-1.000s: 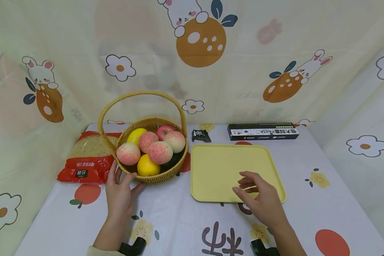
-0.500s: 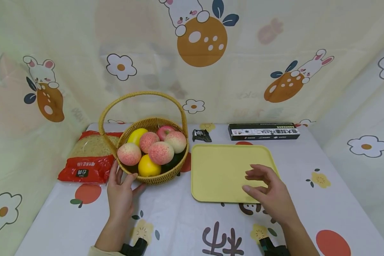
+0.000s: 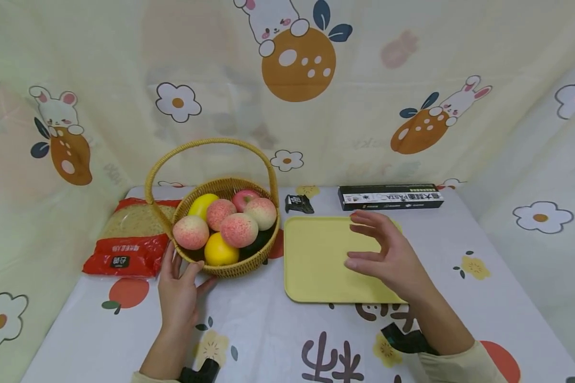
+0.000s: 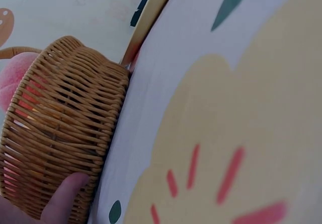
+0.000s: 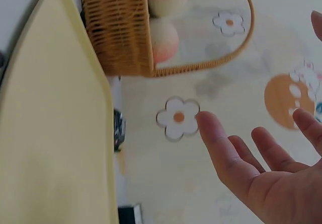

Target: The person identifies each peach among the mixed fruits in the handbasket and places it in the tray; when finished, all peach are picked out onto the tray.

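Note:
A woven basket (image 3: 237,268) with an arched handle stands at left on the table, filled with fruit. Several speckled peaches (image 3: 239,230), an apple (image 3: 245,200) and yellow fruits (image 3: 221,250) show in it, beside something dark green. My left hand (image 3: 179,295) rests against the basket's near left side, fingers spread along the wall. In the left wrist view its thumb (image 4: 65,196) touches the weave low down. My right hand (image 3: 393,255) hovers over a yellow tray (image 3: 311,266), holding nothing, its fingers apart and thumb separate; it covers part of the tray's right side.
A red bag of grain-like food (image 3: 126,255) lies left of the basket, against its side. Behind the tray are a small black packet (image 3: 298,203) and a long black pasta box (image 3: 390,197). A printed curtain (image 3: 211,64) closes off the back.
My right hand first drew slightly right, then moved forward over the tray, its fingers spreading wider. My left hand stays on the basket. The head view shifted slightly.

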`<state>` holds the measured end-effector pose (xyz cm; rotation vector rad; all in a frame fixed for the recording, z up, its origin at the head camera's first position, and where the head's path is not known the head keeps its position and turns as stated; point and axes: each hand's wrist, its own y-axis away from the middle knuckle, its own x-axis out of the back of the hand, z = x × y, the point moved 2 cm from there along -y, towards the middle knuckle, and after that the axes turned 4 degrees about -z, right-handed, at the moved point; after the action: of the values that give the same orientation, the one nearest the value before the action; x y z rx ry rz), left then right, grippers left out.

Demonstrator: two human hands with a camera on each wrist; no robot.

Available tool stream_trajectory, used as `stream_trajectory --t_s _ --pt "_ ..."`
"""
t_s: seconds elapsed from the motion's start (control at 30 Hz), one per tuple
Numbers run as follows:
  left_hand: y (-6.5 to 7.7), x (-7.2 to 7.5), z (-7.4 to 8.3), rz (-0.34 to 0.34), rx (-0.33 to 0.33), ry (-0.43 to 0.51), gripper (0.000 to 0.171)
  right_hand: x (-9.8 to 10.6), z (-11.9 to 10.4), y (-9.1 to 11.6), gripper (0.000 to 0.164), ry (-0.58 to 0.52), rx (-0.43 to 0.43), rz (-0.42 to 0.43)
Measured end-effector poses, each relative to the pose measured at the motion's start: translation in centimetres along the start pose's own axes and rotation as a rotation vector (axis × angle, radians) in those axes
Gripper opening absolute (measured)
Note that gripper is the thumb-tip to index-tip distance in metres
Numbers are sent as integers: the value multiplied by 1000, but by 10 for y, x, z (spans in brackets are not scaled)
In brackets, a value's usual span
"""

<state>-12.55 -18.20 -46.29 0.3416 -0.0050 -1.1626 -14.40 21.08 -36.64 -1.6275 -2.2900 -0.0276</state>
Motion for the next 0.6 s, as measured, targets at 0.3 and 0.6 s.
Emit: stream_trajectory --t_s 0.3,0.6 --pt "1 2 5 1 1 18 87 -50 -21 -58 93 70 -45 -149" --pt "1 1 1 11 30 -12 87 -104 -19 -104 92 199 43 -311"
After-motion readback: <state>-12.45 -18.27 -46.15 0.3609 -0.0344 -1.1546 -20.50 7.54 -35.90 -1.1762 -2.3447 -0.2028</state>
